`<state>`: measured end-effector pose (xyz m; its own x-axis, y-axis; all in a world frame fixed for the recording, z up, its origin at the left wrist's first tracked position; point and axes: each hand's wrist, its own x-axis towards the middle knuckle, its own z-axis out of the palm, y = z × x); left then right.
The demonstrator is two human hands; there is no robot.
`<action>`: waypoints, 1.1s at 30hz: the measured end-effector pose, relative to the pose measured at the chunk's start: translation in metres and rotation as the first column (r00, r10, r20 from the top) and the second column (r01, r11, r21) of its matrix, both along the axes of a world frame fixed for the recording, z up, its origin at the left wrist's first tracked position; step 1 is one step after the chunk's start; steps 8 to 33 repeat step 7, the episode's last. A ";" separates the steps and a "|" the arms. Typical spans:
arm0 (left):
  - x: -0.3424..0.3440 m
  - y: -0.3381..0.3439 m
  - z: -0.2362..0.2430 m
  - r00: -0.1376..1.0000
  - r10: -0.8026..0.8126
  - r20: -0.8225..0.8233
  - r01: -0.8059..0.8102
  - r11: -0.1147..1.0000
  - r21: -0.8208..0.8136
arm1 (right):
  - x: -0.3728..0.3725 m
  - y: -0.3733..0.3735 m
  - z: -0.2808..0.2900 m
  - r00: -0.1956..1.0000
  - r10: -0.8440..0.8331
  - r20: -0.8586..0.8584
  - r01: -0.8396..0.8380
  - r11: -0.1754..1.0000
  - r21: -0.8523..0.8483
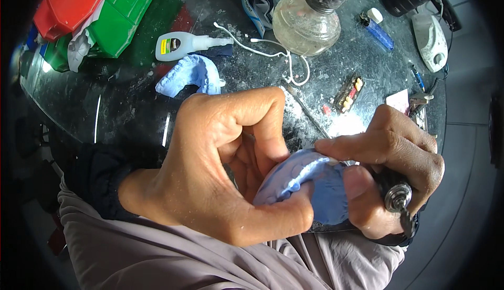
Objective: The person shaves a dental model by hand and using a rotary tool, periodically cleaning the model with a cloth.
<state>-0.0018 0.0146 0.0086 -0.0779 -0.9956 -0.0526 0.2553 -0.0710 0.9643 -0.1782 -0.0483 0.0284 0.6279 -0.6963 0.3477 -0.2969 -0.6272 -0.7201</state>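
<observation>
My left hand (205, 158) is closed around the edge of a blue dental plaster cast (331, 198), its thumb lying across the inner side and its fingers behind. My right hand (391, 148) grips a dark rotary handpiece (397, 198), whose metal rear end and cord stick out between the fingers. The forefinger and thumb of that hand lie at the cast's right edge. The handpiece's working tip is mostly hidden by the fingers. Another blue dental cast (197, 74), horseshoe-shaped, lies on the bench beyond my left hand.
A squeeze bottle (176, 47), white cord (286, 64) and glass spirit lamp (304, 27) are on the dusty dark bench (131, 95). Artificial teeth (350, 94) and a thin rod (310, 111) lie nearer. Red (71, 3) and green (123, 19) bins stand left, a white control unit (430, 43) right.
</observation>
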 end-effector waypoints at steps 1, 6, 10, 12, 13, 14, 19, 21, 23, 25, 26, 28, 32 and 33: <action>0.000 0.000 -0.001 1.000 0.006 -0.018 -0.006 0.999 0.045 | -0.001 0.001 0.000 1.000 -0.003 -0.006 0.003 1.000 0.008; 0.005 -0.002 -0.007 0.993 -0.053 0.105 0.070 0.985 -0.159 | -0.002 -0.002 -0.002 0.997 0.072 0.023 -0.069 0.991 -0.111; 0.004 -0.001 -0.006 0.994 -0.055 0.094 0.068 0.987 -0.142 | -0.002 -0.002 -0.002 0.997 0.074 0.023 -0.071 0.991 -0.112; 0.004 -0.001 -0.006 0.994 -0.055 0.094 0.068 0.987 -0.142 | -0.002 -0.002 -0.002 0.997 0.074 0.023 -0.071 0.991 -0.112; 0.004 -0.001 -0.006 0.994 -0.055 0.094 0.068 0.987 -0.142 | -0.002 -0.002 -0.002 0.997 0.074 0.023 -0.071 0.991 -0.112; 0.004 -0.001 -0.006 0.994 -0.055 0.094 0.068 0.987 -0.142 | -0.002 -0.002 -0.002 0.997 0.074 0.023 -0.071 0.991 -0.112; 0.004 -0.001 -0.006 0.994 -0.055 0.094 0.068 0.987 -0.142 | -0.002 -0.002 -0.002 0.997 0.074 0.023 -0.071 0.991 -0.112; 0.004 -0.001 -0.006 0.994 -0.055 0.094 0.068 0.987 -0.142 | -0.002 -0.002 -0.002 0.997 0.074 0.023 -0.071 0.991 -0.112; 0.004 -0.001 -0.006 0.994 -0.055 0.094 0.068 0.987 -0.142 | -0.002 -0.002 -0.002 0.997 0.074 0.023 -0.071 0.991 -0.112; 0.004 -0.001 -0.006 0.994 -0.055 0.094 0.068 0.987 -0.142 | -0.002 -0.002 -0.002 0.997 0.074 0.023 -0.071 0.991 -0.112; 0.004 -0.001 -0.006 0.994 -0.055 0.094 0.068 0.987 -0.142 | -0.002 -0.002 -0.002 0.997 0.074 0.023 -0.071 0.991 -0.112; 0.004 -0.001 -0.006 0.994 -0.055 0.094 0.068 0.987 -0.142 | -0.002 -0.002 -0.002 0.997 0.074 0.023 -0.071 0.991 -0.112; 0.004 -0.001 -0.006 0.994 -0.055 0.094 0.068 0.987 -0.142 | -0.002 -0.002 -0.002 0.997 0.074 0.023 -0.071 0.991 -0.112; 0.004 -0.001 -0.006 0.994 -0.055 0.094 0.068 0.987 -0.142 | -0.002 -0.002 -0.002 0.997 0.074 0.023 -0.071 0.991 -0.112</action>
